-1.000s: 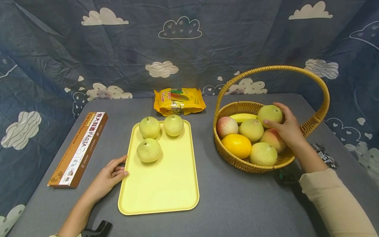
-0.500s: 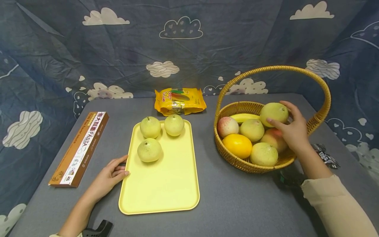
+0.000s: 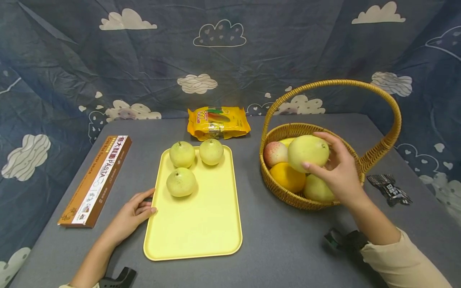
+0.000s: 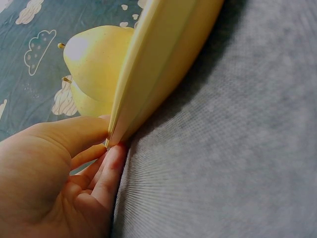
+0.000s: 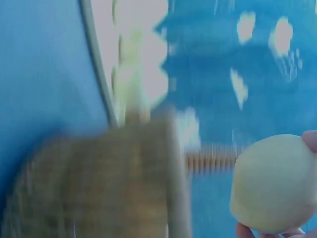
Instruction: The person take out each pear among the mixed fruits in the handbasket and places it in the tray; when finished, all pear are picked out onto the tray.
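My right hand (image 3: 336, 172) grips a yellow-green pear (image 3: 308, 153) over the wicker basket (image 3: 288, 200); in the right wrist view this pear (image 5: 275, 183) sits between thumb and fingertips. Below it in the basket lie a pinkish peach (image 3: 275, 153), an orange-yellow fruit (image 3: 287, 178) and another pear (image 3: 318, 189), partly hidden by the held one. My left hand (image 3: 131, 216) pinches the left rim of the yellow tray (image 3: 198, 236), thumb on top and fingers along the outside in the left wrist view. Three pears (image 3: 181, 182) stand on the tray's far left part.
The basket's tall handle (image 3: 335, 83) arches above the fruit. A pasta box (image 3: 95, 182) lies left of the tray, and a yellow snack packet (image 3: 218, 123) lies behind it. Right of the basket is a small black packet (image 3: 390, 190). A cloud-patterned cloth hangs at the back.
My right hand has lifted the pear from the basket's back right and carried it left and toward me, over the other fruit. The left hand and tray have stayed put.
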`<state>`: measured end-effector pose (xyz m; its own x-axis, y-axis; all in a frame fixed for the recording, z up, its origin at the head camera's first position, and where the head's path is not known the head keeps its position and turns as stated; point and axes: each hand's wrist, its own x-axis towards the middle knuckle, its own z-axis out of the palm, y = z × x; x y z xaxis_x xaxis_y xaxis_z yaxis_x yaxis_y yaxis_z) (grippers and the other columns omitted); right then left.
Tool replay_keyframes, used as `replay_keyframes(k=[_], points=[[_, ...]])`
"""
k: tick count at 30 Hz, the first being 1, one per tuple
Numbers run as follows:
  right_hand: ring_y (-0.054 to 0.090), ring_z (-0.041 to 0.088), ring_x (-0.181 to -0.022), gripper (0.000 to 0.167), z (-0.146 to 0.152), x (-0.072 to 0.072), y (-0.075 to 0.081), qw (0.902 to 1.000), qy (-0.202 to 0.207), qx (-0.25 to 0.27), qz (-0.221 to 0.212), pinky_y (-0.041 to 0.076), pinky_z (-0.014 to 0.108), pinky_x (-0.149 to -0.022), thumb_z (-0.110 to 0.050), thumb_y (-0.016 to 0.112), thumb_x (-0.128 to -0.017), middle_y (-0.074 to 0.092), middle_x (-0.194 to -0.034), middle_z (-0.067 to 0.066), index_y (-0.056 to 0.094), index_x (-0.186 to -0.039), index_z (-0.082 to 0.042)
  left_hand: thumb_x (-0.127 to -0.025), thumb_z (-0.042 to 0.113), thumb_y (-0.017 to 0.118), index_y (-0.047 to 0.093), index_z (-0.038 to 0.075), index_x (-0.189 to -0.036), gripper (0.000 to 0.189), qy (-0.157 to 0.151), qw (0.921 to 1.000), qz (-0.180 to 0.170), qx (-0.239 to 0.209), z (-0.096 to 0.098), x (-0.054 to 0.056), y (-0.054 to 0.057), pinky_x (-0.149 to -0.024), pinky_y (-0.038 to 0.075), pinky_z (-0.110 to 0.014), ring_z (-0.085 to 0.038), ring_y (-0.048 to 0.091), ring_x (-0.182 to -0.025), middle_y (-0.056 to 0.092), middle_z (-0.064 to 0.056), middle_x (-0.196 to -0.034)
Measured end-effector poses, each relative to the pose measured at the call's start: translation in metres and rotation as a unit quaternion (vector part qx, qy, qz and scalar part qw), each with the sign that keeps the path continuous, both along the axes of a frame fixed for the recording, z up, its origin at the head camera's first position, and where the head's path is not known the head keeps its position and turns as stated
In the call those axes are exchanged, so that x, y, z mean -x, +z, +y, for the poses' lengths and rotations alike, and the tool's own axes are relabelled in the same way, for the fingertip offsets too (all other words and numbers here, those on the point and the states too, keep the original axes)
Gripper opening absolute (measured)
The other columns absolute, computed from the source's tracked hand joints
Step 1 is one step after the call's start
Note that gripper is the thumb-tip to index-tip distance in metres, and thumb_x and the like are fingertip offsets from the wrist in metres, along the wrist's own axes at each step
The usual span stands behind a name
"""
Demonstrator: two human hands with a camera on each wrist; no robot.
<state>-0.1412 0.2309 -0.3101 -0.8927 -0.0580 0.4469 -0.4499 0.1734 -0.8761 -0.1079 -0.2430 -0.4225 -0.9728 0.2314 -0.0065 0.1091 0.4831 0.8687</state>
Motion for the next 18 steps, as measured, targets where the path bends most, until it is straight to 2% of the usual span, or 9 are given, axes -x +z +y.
replay_keyframes(k=[5, 7, 9, 14, 18], points=[[0.043, 0.024, -0.111, 0.067, -0.044, -0.007, -0.002, 0.9943, 0.107, 0.007, -0.001, 0.044, 0.024, -0.086, 0.018, 0.066, -0.069, 0.041, -0.127, 0.013, 0.043, -0.129, 0.0, -0.087, 0.013, 0.061, 0.034, -0.002, -0.137, 0.058, -0.004, 0.9999, 0.011, -0.002, -0.001, 0.0, 0.0, -0.079, 0.045, -0.013, -0.011, 0.049, -0.096, 0.04, -0.02, -0.122], [0.036, 0.024, -0.117, 0.066, -0.06, -0.006, -0.006, 0.9913, 0.131, -0.002, 0.006, 0.038, 0.025, -0.093, 0.018, 0.068, -0.067, 0.039, -0.127, 0.015, 0.044, -0.127, 0.001, -0.087, 0.013, 0.061, 0.034, -0.002, -0.137, 0.058, -0.005, 0.9999, 0.012, -0.004, -0.001, 0.0, 0.0, -0.079, 0.045, -0.013, -0.01, 0.049, -0.096, 0.04, -0.02, -0.122], [0.036, 0.025, -0.117, 0.067, -0.074, -0.005, -0.011, 0.9879, 0.155, -0.003, 0.0, 0.037, 0.026, -0.095, 0.017, 0.069, -0.067, 0.04, -0.128, 0.018, 0.044, -0.127, 0.002, -0.087, 0.013, 0.061, 0.034, -0.001, -0.137, 0.058, -0.004, 0.9999, 0.008, -0.005, -0.001, 0.0, 0.0, -0.079, 0.045, -0.013, -0.011, 0.049, -0.096, 0.04, -0.02, -0.122], [0.043, 0.017, -0.107, 0.065, -0.103, 0.003, -0.027, 0.9853, 0.157, -0.05, -0.045, 0.04, 0.026, -0.09, 0.005, 0.074, -0.069, 0.044, -0.121, 0.009, 0.047, -0.127, -0.005, -0.087, 0.014, 0.06, 0.034, -0.001, -0.137, 0.058, -0.003, 1.0, 0.005, -0.003, -0.001, 0.0, 0.0, -0.08, 0.045, -0.013, -0.015, 0.049, -0.098, 0.04, -0.019, -0.123], [0.042, 0.018, -0.102, 0.064, -0.118, 0.013, -0.043, 0.982, 0.142, -0.101, -0.072, 0.04, 0.034, -0.088, -0.001, 0.076, -0.069, 0.047, -0.115, 0.007, 0.049, -0.127, -0.006, -0.087, 0.014, 0.06, 0.034, -0.001, -0.137, 0.058, -0.004, 1.0, 0.005, -0.006, 0.0, -0.001, 0.002, -0.08, 0.045, -0.014, -0.017, 0.049, -0.098, 0.04, -0.02, -0.123]])
